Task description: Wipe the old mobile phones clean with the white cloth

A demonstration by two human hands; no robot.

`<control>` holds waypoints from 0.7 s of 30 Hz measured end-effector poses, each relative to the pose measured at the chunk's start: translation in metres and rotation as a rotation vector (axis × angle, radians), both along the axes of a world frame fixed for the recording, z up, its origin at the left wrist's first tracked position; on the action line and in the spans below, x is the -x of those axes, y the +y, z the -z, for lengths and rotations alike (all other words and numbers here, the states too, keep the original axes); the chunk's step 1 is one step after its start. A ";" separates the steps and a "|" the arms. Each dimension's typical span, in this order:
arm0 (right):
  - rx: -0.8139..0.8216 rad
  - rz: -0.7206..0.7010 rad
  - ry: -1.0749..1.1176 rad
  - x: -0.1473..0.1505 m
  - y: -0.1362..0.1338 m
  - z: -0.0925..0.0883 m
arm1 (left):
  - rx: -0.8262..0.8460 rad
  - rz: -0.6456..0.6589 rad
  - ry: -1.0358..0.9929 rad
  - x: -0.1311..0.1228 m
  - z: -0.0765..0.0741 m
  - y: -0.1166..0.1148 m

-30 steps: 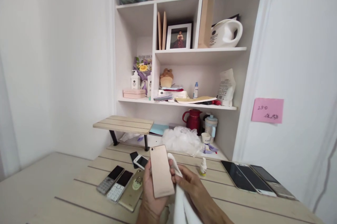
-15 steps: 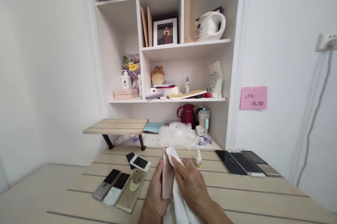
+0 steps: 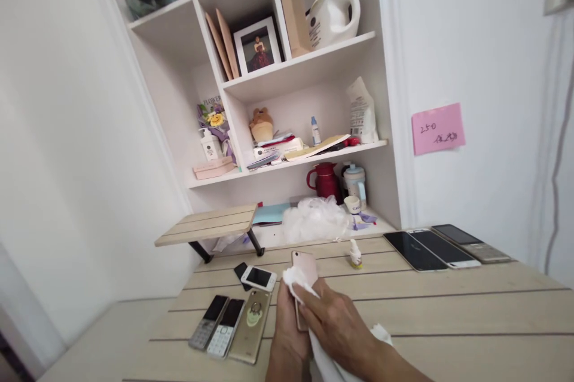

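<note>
A rose-gold smartphone [image 3: 306, 263] is held in my left hand [image 3: 287, 325], its back partly facing me. My right hand [image 3: 338, 317] pinches a white cloth [image 3: 299, 276] and presses it against the phone's back and left edge. The rest of the cloth hangs below my right hand. To the left lie a gold smartphone with a ring holder [image 3: 251, 328], a white keypad phone [image 3: 225, 329] and a grey keypad phone [image 3: 208, 322]. Behind them a small white phone [image 3: 259, 278] rests beside a dark flat piece [image 3: 243, 276].
A small spray bottle [image 3: 355, 254] stands beyond my right hand. Farther right lie a black smartphone [image 3: 415, 250], a white-edged smartphone [image 3: 443, 247] and a keypad phone [image 3: 470, 243]. A small wooden stand [image 3: 208, 223], a crumpled plastic bag [image 3: 316, 219] and a shelf unit [image 3: 305, 161] are behind.
The view has tilted and shifted. The phone has turned so more of its back shows, and the cloth has moved from its upper edge down to its left side.
</note>
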State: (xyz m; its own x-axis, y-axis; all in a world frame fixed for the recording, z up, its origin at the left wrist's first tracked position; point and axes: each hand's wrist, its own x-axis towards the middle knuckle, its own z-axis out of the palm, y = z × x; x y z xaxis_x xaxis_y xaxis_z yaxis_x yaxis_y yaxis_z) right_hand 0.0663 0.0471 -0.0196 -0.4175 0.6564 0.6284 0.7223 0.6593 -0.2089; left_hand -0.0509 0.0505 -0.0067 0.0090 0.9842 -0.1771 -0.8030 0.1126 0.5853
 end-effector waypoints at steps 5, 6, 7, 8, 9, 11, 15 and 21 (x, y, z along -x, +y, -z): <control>-0.040 0.137 0.080 -0.007 0.007 -0.003 | -0.056 0.101 0.013 -0.002 -0.001 0.001; -0.038 0.192 0.108 -0.010 0.010 -0.004 | -0.060 0.130 0.013 -0.004 -0.001 0.001; -0.038 0.222 0.126 -0.011 0.011 -0.005 | -0.066 0.152 0.012 -0.006 -0.001 0.001; -0.045 0.220 0.132 -0.012 0.012 -0.005 | -0.073 0.164 0.009 -0.007 -0.001 0.001; -0.060 0.192 0.128 -0.012 0.012 -0.006 | -0.080 0.168 0.005 -0.008 -0.001 0.000; -0.089 0.117 0.107 -0.011 0.011 -0.008 | -0.085 0.171 -0.003 -0.009 -0.001 -0.001; -0.052 0.181 0.123 -0.012 0.011 -0.012 | -0.063 0.221 -0.007 -0.010 -0.004 -0.002; -0.057 0.089 0.065 -0.009 0.002 -0.016 | -0.074 0.148 -0.047 -0.010 -0.002 -0.004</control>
